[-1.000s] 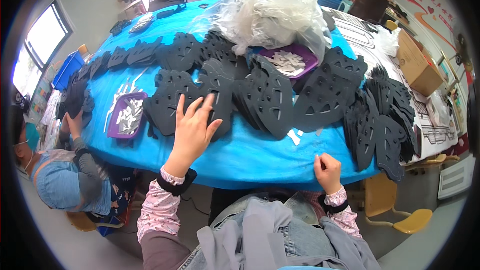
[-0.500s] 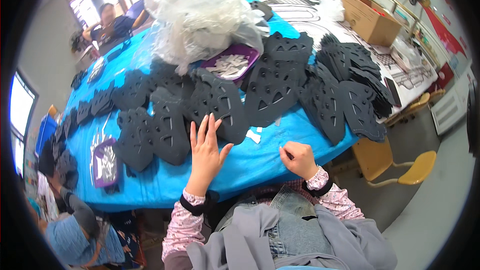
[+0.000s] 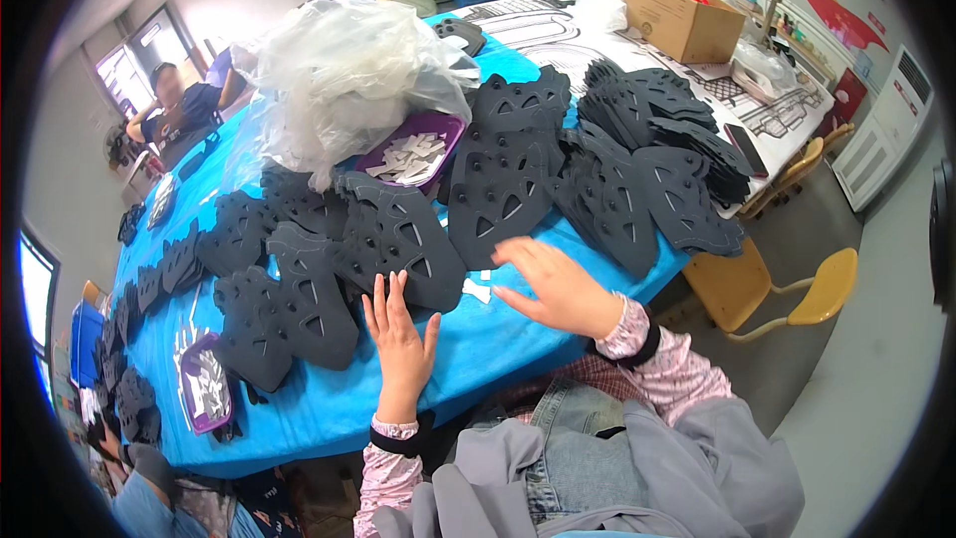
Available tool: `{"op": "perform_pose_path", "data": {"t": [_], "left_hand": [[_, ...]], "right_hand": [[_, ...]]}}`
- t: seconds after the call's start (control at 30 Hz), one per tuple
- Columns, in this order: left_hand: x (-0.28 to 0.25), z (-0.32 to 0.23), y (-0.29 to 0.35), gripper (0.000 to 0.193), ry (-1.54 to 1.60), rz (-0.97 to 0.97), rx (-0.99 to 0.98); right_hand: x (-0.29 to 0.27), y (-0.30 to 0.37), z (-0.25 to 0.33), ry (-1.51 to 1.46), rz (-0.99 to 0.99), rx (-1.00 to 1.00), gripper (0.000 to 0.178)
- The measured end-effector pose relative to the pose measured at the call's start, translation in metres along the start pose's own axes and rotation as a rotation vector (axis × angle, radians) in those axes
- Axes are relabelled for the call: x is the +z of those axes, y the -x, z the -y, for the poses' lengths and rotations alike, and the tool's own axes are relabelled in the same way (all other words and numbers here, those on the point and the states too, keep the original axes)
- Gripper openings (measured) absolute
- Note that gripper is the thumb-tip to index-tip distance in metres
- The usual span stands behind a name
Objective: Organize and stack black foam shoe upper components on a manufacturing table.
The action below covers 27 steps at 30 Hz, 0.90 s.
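Stacks of flat black pads with triangular cut-outs and round studs cover a blue table cover (image 3: 329, 418). My left hand (image 3: 401, 349) is open, fingers stretched, with its fingertips at the near edge of one black pad (image 3: 408, 244). My right hand (image 3: 558, 289) holds nothing that I can see. Its fingers are bent loosely and the thumb stands apart, close to the lower edge of another black pad (image 3: 503, 179). Between the hands lies a small white piece (image 3: 477, 291). Whether the right fingertips touch the pad I cannot tell.
A purple tray (image 3: 450, 146) of white strips stands behind the pads, beside a large clear plastic bag (image 3: 344, 80). Another purple tray (image 3: 221, 422) is at the left. A cardboard box (image 3: 677, 22), a phone (image 3: 745, 149) and a yellow chair (image 3: 730, 289) are at the right. Other people surround the table.
My right hand has moved forward and left toward the pads, its closed fingers loosening. My left hand stays open near the pad edge. The view has shifted.
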<state>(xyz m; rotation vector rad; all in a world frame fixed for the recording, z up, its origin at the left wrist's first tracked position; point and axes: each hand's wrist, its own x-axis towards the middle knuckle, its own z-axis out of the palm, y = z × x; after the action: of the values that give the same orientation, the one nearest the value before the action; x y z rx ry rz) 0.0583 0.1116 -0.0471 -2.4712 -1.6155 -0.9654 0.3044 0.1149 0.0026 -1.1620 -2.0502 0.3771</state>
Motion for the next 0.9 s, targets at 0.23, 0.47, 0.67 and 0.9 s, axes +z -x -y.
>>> {"op": "perform_pose_path", "data": {"t": [0.23,0.47,0.67,0.9], "left_hand": [[-0.007,-0.011,0.002,0.077,0.084,-0.043,0.026],[-0.009,-0.012,0.008,0.083,0.201,-0.136,0.086],[-0.006,-0.004,0.008,0.083,0.277,-0.171,0.026],[-0.007,-0.010,0.010,0.083,0.371,-0.133,-0.015]], "right_hand": [[0.022,-0.054,-0.051,0.382,-0.019,-0.089,0.065],[-0.028,-0.162,-0.036,0.553,-0.219,0.167,0.070],[-0.014,-0.144,-0.027,0.519,-0.328,0.091,0.076],[-0.116,-0.017,-0.025,0.809,-0.228,0.261,0.031]]}}
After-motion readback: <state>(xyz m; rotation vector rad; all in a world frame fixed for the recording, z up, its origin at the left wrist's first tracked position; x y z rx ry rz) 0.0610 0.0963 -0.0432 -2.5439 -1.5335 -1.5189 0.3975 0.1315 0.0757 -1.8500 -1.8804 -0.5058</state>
